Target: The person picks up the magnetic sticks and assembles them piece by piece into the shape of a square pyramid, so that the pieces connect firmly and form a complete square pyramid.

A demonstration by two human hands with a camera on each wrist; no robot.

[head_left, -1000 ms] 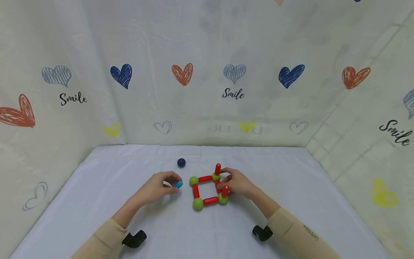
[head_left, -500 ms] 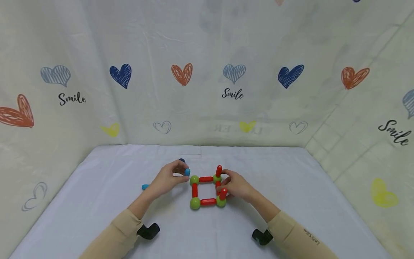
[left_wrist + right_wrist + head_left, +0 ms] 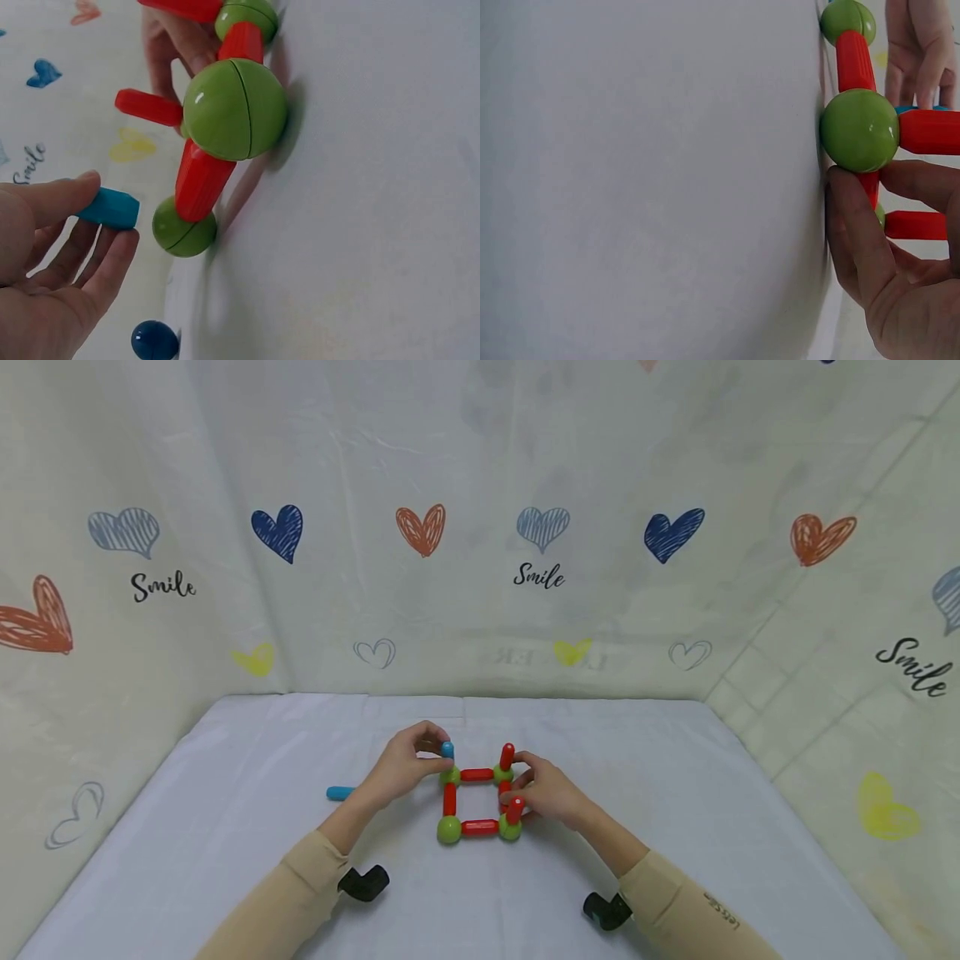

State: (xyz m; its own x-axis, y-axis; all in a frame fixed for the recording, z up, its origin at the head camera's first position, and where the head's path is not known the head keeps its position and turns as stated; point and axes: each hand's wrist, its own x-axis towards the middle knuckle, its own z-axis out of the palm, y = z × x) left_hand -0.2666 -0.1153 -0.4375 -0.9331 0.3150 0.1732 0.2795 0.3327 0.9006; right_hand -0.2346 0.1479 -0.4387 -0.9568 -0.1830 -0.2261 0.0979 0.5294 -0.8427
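My left hand [image 3: 407,762] pinches a light-blue magnetic rod [image 3: 114,208] upright over the far-left green ball [image 3: 184,227]. A narrow gap shows between rod and ball in the left wrist view. Green balls and red rods form a square frame [image 3: 479,827] on the table. Two more red rods stand up from its right-hand balls, one at the far corner [image 3: 507,757] and one at the near corner [image 3: 515,810]. With thumb and fingers, my right hand [image 3: 551,789] grips the red rod [image 3: 869,189] along the frame's right side.
Another light-blue rod [image 3: 340,793] lies on the white cloth [image 3: 480,910], left of the frame and beside my left forearm. A dark-blue ball [image 3: 155,341] sits beyond the left hand, which hides it in the head view. A printed curtain [image 3: 480,635] hangs behind the table.
My left hand has moved right and away from me with the light-blue rod, turning it upright over the far-left ball. The frame has shifted slightly; the right hand keeps its grip.
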